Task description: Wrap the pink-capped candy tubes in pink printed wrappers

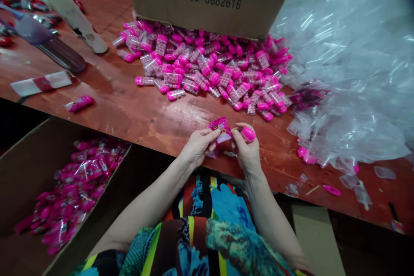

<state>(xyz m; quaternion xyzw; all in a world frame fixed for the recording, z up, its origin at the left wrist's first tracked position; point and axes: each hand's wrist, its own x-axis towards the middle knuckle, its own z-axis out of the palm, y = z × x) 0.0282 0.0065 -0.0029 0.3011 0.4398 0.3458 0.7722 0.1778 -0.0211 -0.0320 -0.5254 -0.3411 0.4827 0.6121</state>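
Observation:
A pink printed plastic sleeve is pinched between the thumb and fingers of my left hand, just over the table's front edge. My right hand curls around a small candy container with a bright pink cap; its body is hidden in the palm. The thumb and forefinger of that hand touch the sleeve's right side. Beyond both hands lies a heap of clear containers with pink caps and small pale pink balls inside.
A cardboard box stands behind the heap. Clear plastic bags cover the right side. At left are a bottle of dark liquid, a white cylinder and one wrapped container. Below, an open carton holds wrapped pink containers.

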